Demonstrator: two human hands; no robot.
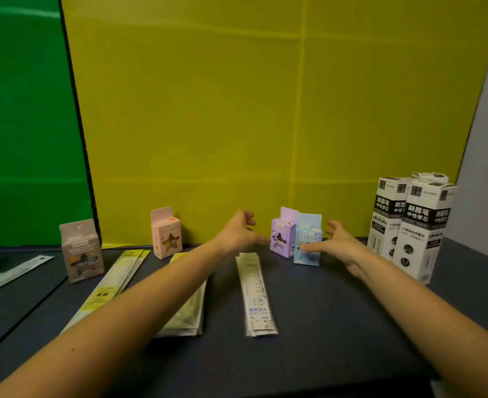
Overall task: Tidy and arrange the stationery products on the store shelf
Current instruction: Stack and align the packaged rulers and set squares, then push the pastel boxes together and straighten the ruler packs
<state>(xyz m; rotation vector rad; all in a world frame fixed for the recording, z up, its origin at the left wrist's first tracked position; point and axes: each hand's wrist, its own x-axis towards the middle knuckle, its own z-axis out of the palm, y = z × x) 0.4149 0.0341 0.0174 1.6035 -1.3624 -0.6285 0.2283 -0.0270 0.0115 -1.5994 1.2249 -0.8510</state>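
Note:
A purple small box [282, 234] and a light blue small box [308, 243] stand side by side at the back of the dark shelf [337, 326]. My left hand [241, 229] is just left of the purple box, fingers spread, thumb near its side. To the right of the blue box is my right hand [339, 239], open, its thumb at the box's front. Neither hand grips anything. A pink box [166, 235] and a grey box [81, 251] stand further left. Packs of rulers [255, 294] lie flat in front.
Tall black-and-white refill boxes [415, 225] stand at the right. Yellowish ruler packs [113, 288] and a clear pack [188, 311] lie under my left forearm. A metal ruler [10, 274] lies at far left. Yellow backdrop [265, 110] and green backdrop [21, 124] close the back.

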